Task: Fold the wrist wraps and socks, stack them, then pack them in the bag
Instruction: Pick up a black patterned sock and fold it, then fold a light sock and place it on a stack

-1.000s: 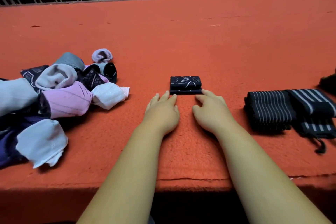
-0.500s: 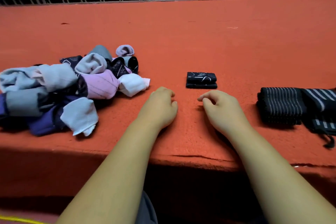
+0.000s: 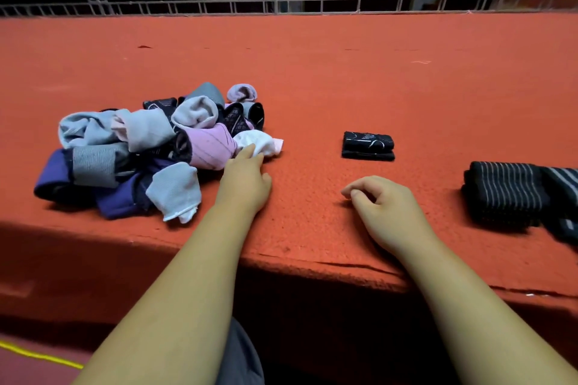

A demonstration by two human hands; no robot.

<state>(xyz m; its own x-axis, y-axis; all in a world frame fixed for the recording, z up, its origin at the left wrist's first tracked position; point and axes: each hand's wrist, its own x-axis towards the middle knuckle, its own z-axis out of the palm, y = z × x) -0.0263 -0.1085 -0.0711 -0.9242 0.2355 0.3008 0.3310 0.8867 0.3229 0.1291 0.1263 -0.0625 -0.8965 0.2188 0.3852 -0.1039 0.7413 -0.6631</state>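
A loose heap of socks (image 3: 150, 150) in grey, pink, purple and black lies on the left of the red carpeted platform (image 3: 312, 72). My left hand (image 3: 245, 180) reaches into its right edge, fingertips touching a white sock (image 3: 261, 141) and the pink one beside it. One folded black sock (image 3: 368, 146) sits alone in the middle. Folded black wrist wraps with white stripes (image 3: 513, 194) lie at the right edge. My right hand (image 3: 383, 206) rests on the carpet below the folded sock, fingers loosely curled, holding nothing.
The platform's front edge (image 3: 312, 262) runs just under my forearms, with a split in the carpet there. A metal truss rail (image 3: 269, 6) lines the far side. A yellow line (image 3: 37, 355) marks the floor at the lower left.
Both hands have come off the folded black sock. My left hand moved left to the sock heap, my right hand drew back toward me and curled. The view shifted left.
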